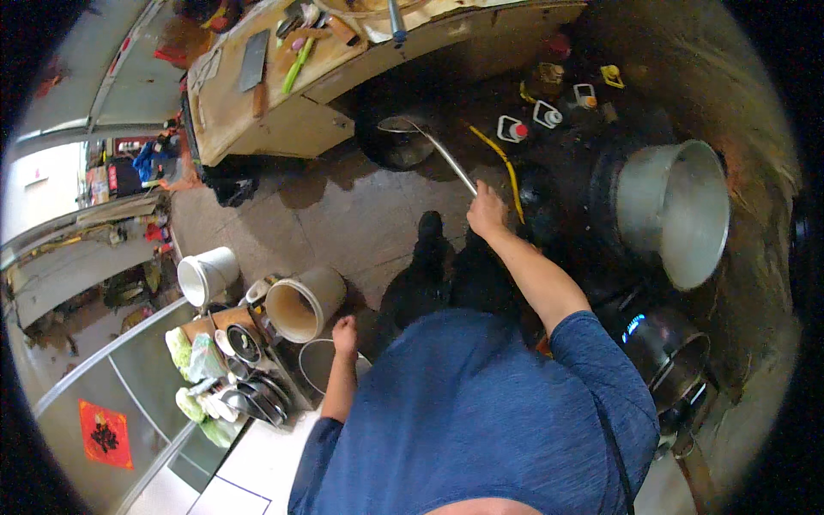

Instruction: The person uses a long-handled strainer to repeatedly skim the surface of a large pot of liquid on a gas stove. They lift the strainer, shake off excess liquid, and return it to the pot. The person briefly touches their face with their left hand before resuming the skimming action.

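Note:
A long metal handle (449,159) is gripped in my right hand (488,209), held out in front of me over the floor. At its far end is a thin round rim (397,124), a ladle or strainer by its shape, above a dark round basin (402,151) at the foot of the wooden counter. My left hand (345,336) hangs low at my side with curled fingers and nothing visible in it. Beside it stand a stained white bucket (294,310) and, partly hidden, another round container (315,365).
A cleaver (254,61) and green stalks (298,66) lie on the counter (222,122). Plastic jugs (513,129) and a yellow hose (501,154) are on the right. Farther right is a large metal pot (695,212). A white bucket (207,277) and stacked pans (257,399) stand left.

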{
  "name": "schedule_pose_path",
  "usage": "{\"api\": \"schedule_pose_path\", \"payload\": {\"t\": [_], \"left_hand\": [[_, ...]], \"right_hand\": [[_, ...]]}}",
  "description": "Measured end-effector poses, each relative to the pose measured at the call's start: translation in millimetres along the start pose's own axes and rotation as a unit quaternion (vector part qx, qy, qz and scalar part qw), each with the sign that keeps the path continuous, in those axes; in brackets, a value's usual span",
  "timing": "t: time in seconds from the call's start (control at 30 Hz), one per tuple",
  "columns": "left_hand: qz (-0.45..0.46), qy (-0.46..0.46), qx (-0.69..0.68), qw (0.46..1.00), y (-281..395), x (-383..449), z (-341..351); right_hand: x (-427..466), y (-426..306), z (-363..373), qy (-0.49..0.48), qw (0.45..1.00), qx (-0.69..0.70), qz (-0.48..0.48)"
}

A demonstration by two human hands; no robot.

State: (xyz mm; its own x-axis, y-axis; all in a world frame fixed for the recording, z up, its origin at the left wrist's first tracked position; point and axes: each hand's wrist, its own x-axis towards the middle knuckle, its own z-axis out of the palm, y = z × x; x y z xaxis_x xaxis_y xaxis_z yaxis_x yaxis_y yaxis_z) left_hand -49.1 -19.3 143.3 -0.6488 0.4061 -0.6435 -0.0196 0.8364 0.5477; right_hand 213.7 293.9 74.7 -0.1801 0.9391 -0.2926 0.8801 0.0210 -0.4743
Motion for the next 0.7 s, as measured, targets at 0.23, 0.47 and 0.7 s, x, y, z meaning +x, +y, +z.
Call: {"api": "schedule_pose_path", "payload": {"t": [0.23,0.47,0.7], "left_hand": [[-0.232,0.016,-0.085,0.969,-113.4,-46.8,-19.2],[-0.302,0.021,-0.108,0.947,-178.1,-78.9,-30.7],[-0.269,0.071,-0.003,0.96,-152.1,-54.9,-46.7]], "right_hand": [[49.8,31.5,104.7,-0.069,0.995,0.019,0.076],[85.9,56.8,168.4,-0.132,0.989,0.035,0.059],[107.8,50.3,186.8,-0.186,0.97,0.102,0.115]]}}
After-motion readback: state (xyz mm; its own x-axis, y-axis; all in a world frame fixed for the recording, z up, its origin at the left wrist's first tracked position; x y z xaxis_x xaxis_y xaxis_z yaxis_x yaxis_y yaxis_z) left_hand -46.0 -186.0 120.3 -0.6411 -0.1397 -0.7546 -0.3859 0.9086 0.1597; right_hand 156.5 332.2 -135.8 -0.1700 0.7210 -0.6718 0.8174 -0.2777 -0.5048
